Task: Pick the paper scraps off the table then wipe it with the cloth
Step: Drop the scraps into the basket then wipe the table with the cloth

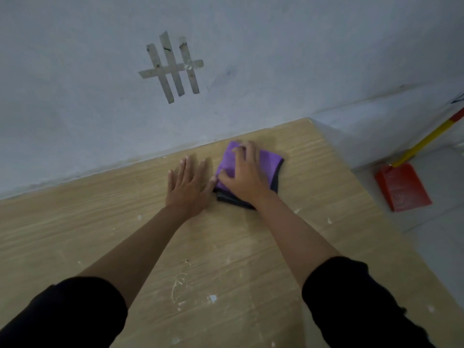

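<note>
Purple cloth (pixel 268 164), folded, dark-edged: under right grip (pixel 244 175), which presses flat on it, fingers spread, unclenched. Left grip (pixel 187 187): flat on wood-grain bench (pixel 75 222) just left of cloth, fingers straight. Cloth lies far, by wall (pixel 75 96). White scraps (pixel 213 298): near bench. Red dustpan (pixel 401 187): floor, right.

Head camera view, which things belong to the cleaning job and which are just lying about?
Job: purple cloth under right hand; left hand flat on table; white bits.
Lying about: red dustpan, yellow handle, tape strips on wall.
</note>
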Available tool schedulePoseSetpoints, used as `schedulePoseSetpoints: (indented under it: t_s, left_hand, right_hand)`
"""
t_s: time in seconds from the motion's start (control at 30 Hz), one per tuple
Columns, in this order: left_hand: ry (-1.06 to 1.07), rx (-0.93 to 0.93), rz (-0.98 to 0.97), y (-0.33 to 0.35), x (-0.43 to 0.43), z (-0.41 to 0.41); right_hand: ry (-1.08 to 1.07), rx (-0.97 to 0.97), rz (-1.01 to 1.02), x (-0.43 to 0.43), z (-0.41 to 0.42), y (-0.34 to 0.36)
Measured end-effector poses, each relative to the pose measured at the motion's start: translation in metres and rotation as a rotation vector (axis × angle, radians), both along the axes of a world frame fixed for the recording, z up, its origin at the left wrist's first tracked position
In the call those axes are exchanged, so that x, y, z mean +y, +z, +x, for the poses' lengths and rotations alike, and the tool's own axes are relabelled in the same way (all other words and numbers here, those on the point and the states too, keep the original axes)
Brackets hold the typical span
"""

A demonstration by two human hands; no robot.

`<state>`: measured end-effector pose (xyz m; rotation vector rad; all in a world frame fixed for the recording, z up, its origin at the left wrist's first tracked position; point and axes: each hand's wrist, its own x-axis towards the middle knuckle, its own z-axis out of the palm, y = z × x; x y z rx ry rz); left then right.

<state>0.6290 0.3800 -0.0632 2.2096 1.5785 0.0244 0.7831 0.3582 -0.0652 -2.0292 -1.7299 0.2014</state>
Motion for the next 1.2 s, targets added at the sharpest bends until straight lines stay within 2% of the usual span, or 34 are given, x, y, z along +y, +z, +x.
schedulePoseSetpoints:
  t_s: [0.1,0.2,0.27,0.43,0.5,0.57,0.67,0.73,0.83,0.9,1.03,1.2]
  left_hand:
    - [-0.01,0.023,-0.073,0.003,0.003,0.007]
    - [-0.035,0.071,-0.101,0.002,0.004,0.008]
    - [-0.032,0.102,-0.124,0.001,0.006,0.008]
    - [-0.038,0.088,-0.121,-0.001,0.01,0.009]
    - [-0.039,0.074,-0.117,-0.002,0.011,0.007]
    - [-0.051,0.08,-0.133,-0.001,0.012,0.007]
    - [-0.062,0.092,-0.15,0.002,0.011,0.006]
    - [-0.057,0.09,-0.125,0.002,0.009,0.007]
    - [-0.055,0.057,-0.119,0.005,0.007,0.005]
    - [-0.054,-0.001,-0.129,0.006,0.002,0.002]
    - [-0.031,-0.174,0.01,-0.002,-0.033,-0.006]
    - [-0.046,-0.224,0.083,-0.004,-0.086,-0.023]
  right_hand:
    - [-0.323,-0.221,0.043,-0.001,0.036,-0.005]
    - [-0.543,-0.192,-0.004,-0.022,0.052,-0.01]
    - [-0.528,-0.153,-0.031,-0.025,0.038,-0.012]
    - [-0.142,-0.164,-0.179,0.016,0.029,-0.004]
    - [-0.188,-0.155,-0.236,0.027,0.051,-0.004]
    - [-0.327,-0.121,-0.29,0.023,0.075,-0.004]
    - [-0.582,-0.031,-0.343,-0.007,0.103,-0.002]
    - [-0.662,-0.021,-0.365,-0.032,0.106,-0.001]
    - [-0.662,-0.003,-0.389,-0.053,0.082,0.001]
    - [-0.587,-0.025,-0.394,-0.057,0.053,0.001]
    - [-0.438,-0.043,-0.34,-0.069,-0.007,-0.001]
    - [-0.591,-0.016,-0.247,-0.139,-0.036,-0.007]
